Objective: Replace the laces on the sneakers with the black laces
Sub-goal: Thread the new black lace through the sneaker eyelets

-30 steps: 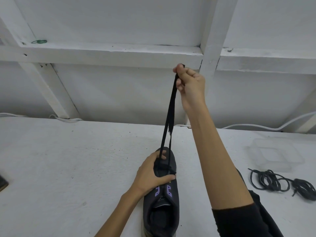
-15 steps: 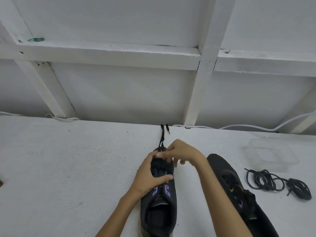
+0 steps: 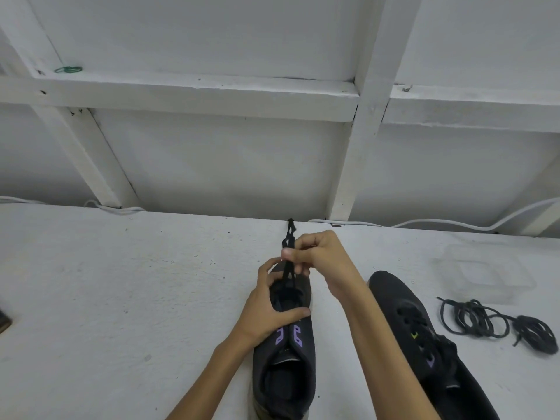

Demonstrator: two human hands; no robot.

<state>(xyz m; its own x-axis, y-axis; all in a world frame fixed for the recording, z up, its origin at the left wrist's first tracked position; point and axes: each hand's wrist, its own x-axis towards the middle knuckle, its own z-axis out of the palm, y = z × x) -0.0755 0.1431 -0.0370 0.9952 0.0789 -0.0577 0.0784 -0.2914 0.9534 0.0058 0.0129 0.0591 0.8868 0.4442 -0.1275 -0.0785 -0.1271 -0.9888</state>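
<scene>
While the white counter (image 3: 121, 298) carries everything, the job sits at its middle: the near sneaker (image 3: 288, 368) lies with its toe pointing away, and the second sneaker (image 3: 424, 344) lies just to its right. Coiled laces (image 3: 472, 319) lie further right.

The left hand (image 3: 266, 313) holds the near sneaker's forefoot, its grip clamped with the thumb laid across the lacing. The right hand (image 3: 324, 262) has its grip pinched together on the black lace (image 3: 286, 242) just above the toe, and the lace's ends trail on the counter toward the wall.

Only the lowest eyelets look threaded, so this seems to be the evening-up step. To do it well, I would keep the thumb pressing on the crossing, match both ends in length, keep each strand flat and untwisted, then feed one tip into the next eyelet.
</scene>
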